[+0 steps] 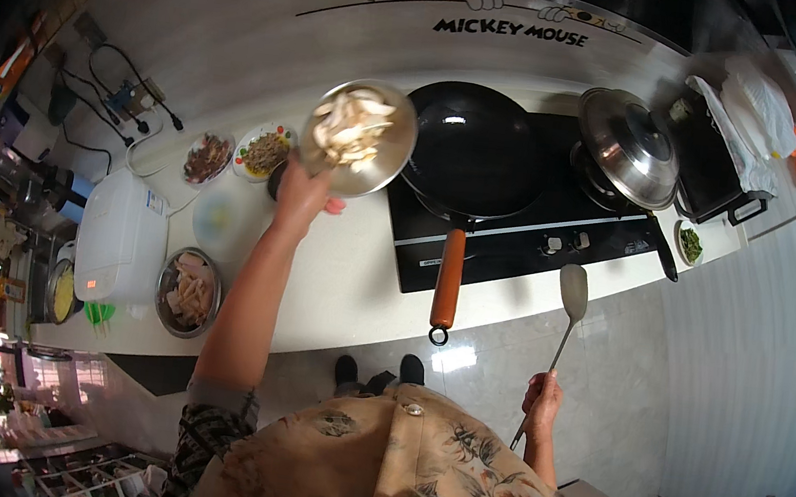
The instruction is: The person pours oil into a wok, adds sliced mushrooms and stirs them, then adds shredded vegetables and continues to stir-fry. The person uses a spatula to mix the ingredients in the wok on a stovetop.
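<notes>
My left hand (pixel 303 193) grips the near rim of a steel bowl (pixel 389 163), raised above the counter at the left edge of the wok. Pale sliced pieces, perhaps mushrooms (pixel 353 125), lie in the bowl, which is tipped so that its inside faces me. The black wok (pixel 479 151) sits on the left burner, its inside dark with a glossy spot and no food visible. Its wooden handle (pixel 448 276) points toward me. In my right hand (pixel 542 401) is a metal wok spatula (pixel 574 294), held upright over the floor before the counter, apart from the wok.
On the right of the black gas cooktop (pixel 421 269) stands a lidded pan (pixel 626 149). A small dish of chopped greens (pixel 691 245) is beside it. Leftward are two food plates (pixel 208 159), a bowl of raw meat (pixel 190 291) and a white appliance (pixel 123 236). Power cords (pixel 117 95) hang behind.
</notes>
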Motion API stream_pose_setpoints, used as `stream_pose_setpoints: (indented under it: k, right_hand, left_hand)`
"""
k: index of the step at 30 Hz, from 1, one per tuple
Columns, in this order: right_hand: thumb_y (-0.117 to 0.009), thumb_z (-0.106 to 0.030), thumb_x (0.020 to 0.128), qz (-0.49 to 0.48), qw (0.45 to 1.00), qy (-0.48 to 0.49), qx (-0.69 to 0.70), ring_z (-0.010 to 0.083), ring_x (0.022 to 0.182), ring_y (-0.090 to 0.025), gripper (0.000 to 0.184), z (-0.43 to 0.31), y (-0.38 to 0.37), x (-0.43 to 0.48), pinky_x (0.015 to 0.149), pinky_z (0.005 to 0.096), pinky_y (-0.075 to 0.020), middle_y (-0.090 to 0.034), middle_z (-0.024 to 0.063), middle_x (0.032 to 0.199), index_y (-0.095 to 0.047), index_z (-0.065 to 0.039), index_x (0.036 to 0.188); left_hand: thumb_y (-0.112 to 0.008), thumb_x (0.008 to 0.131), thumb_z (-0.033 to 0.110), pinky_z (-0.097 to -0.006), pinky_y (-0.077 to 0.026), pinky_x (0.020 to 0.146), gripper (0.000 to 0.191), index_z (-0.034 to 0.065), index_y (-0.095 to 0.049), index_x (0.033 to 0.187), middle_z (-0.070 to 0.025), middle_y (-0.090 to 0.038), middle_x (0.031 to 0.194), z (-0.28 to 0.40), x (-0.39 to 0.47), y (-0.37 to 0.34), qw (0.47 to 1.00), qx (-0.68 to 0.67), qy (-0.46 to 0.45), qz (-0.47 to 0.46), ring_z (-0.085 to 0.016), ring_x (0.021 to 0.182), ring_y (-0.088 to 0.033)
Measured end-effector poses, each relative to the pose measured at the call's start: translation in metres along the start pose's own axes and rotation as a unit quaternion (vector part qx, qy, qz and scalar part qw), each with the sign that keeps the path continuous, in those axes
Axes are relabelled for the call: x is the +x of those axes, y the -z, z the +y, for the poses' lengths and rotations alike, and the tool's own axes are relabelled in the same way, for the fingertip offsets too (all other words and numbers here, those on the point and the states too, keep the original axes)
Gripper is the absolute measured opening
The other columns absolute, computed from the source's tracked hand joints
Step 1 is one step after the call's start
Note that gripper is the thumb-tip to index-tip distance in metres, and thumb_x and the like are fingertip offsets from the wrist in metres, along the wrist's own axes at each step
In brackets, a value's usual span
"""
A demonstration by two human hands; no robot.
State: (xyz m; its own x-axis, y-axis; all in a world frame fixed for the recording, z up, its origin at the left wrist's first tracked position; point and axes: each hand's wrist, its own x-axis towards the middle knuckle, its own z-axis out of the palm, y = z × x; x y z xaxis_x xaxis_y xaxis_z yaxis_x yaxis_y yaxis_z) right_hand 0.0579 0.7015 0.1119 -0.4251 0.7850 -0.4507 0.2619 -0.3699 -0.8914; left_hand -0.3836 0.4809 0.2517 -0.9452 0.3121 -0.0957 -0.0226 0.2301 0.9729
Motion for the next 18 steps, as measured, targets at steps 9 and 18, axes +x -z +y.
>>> stream_pose_setpoints:
  k: [9, 18]
  right_hand:
    - [-0.039, -0.053, 0.094, 0.059, 0.996, -0.037, 0.062, 0.0052, 0.035, -0.023, 0.052, 0.010, 0.025, -0.013, 0.033, 0.0240, -0.0149, -0.029, -0.0072, 0.047, -0.050, -0.010, 0.068]
    - [-0.040, -0.053, 0.094, 0.082, 0.995, -0.015, 0.055, 0.0053, 0.035, -0.026, 0.051, 0.007, 0.038, -0.015, 0.033, 0.0239, -0.0169, -0.031, -0.0067, 0.047, -0.050, -0.011, 0.067]
  left_hand:
    - [-0.049, 0.083, 0.011, -0.0418, -0.054, 0.059, 0.047, 0.0025, -0.037, 0.127, -0.0246, -0.064, 0.087, 0.040, 0.052, -0.115, 0.894, 0.418, -0.147, -0.059, -0.031, 0.071, -0.067]
    - [-0.043, 0.085, 0.006, -0.0462, -0.054, 0.066, 0.059, 0.0057, -0.024, 0.142, -0.0302, -0.050, 0.117, 0.035, 0.046, -0.144, 0.791, 0.466, -0.396, 0.004, -0.038, 0.077, -0.065]
